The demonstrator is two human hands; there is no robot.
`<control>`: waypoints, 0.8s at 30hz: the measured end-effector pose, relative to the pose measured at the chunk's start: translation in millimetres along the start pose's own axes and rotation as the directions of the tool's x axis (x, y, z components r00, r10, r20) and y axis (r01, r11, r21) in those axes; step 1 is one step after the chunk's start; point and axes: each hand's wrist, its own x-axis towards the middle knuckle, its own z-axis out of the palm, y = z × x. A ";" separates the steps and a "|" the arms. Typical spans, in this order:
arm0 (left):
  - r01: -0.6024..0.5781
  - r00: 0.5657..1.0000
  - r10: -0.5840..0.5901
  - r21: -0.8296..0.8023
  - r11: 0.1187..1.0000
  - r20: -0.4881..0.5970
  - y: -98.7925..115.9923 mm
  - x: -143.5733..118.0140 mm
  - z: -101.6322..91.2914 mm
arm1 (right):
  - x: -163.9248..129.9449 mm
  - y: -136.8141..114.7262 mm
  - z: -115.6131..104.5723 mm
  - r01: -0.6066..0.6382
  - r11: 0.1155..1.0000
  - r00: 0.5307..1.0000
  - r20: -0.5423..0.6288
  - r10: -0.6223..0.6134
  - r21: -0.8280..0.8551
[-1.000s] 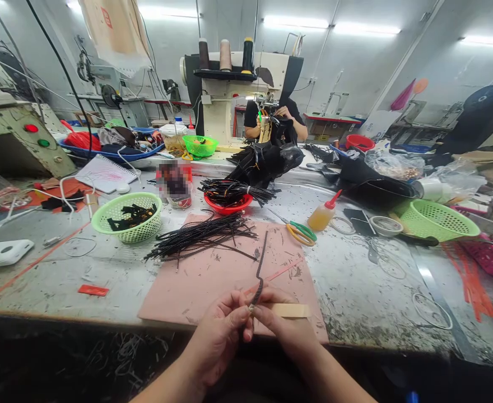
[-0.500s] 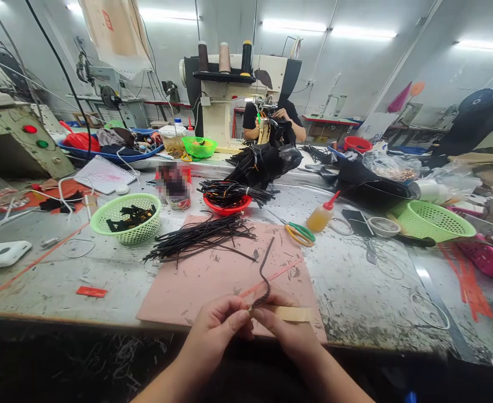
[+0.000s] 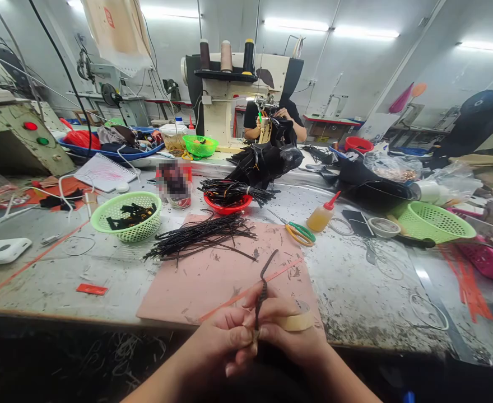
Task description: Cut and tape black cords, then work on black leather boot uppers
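My left hand (image 3: 225, 336) is closed, its thumb and fingers pinching the lower end of a black braided cord (image 3: 264, 286). The cord's free end points up and away over the pink mat. My right hand (image 3: 291, 338) meets the left at that same end, thumb and finger pressed together there. A roll of beige masking tape (image 3: 300, 322) sits in the right hand, partly covered by the fingers. Some pale tape seems to be at the cord's tip, but the fingers hide most of it. Beyond the hands, a bundle of similar black cords (image 3: 204, 236) rests on the mat (image 3: 179, 296).
A green basket (image 3: 148, 226) with black pieces stands left of the bundle. Green-and-orange scissors (image 3: 299, 232) and a glue bottle (image 3: 320, 217) lie to the right. Behind them is a red bowl (image 3: 229, 209) under black strips. Across the table a person (image 3: 291, 115) works at a sewing machine.
Both hands have come slightly lower and nearer to me. The cord now stands more upright between them, and the tape roll has turned so that its ring shows.
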 end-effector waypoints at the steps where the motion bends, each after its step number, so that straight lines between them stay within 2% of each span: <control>1: 0.009 1.000 -0.009 -0.012 1.000 0.015 -0.5 0.2 -0.3 | -0.4 0.2 0.6 -0.003 1.000 1.000 0.004 0.003 0.019; 7: 0.074 0.996 -0.074 -0.008 0.997 0.055 -4.0 1.1 -4.4 | -3.4 -1.9 3.6 -0.042 0.986 0.999 0.030 0.038 0.160; 10: 0.116 0.993 -0.117 0.039 0.992 0.028 -7.1 2.7 -4.7 | -4.2 -3.1 4.9 -0.025 0.987 1.000 0.018 0.022 0.158; 12: 0.102 0.995 -0.102 0.065 0.993 0.004 -7.8 4.2 -3.2 | -4.5 -2.4 5.7 -0.011 0.993 1.000 -0.022 0.014 0.121; 15: -0.068 0.995 0.077 0.151 0.986 -0.056 -4.9 5.3 0.7 | -4.8 1.5 6.6 -0.032 0.998 0.993 -0.114 0.037 0.048; 18: -0.208 0.960 0.256 0.315 0.926 -0.117 0.3 3.6 2.7 | -4.5 7.0 7.7 -0.070 0.997 0.975 -0.214 0.062 -0.026; 20: -0.218 0.930 0.329 0.471 0.855 -0.165 2.5 1.4 1.8 | -4.5 10.3 8.4 -0.093 0.992 0.970 -0.233 0.072 -0.083; 22: -0.216 0.902 0.397 0.619 0.755 -0.170 2.7 -0.5 -0.4 | -5.1 12.7 8.5 -0.100 0.983 0.975 -0.214 0.066 -0.152; 23: -0.219 0.899 0.409 0.647 0.730 -0.156 1.7 -1.0 -1.9 | -5.6 13.3 8.1 -0.096 0.976 0.978 -0.203 0.056 -0.194; 24: -0.221 0.907 0.395 0.629 0.745 -0.148 0.2 -0.9 -3.5 | -6.2 13.3 7.3 -0.082 0.966 0.982 -0.188 0.036 -0.244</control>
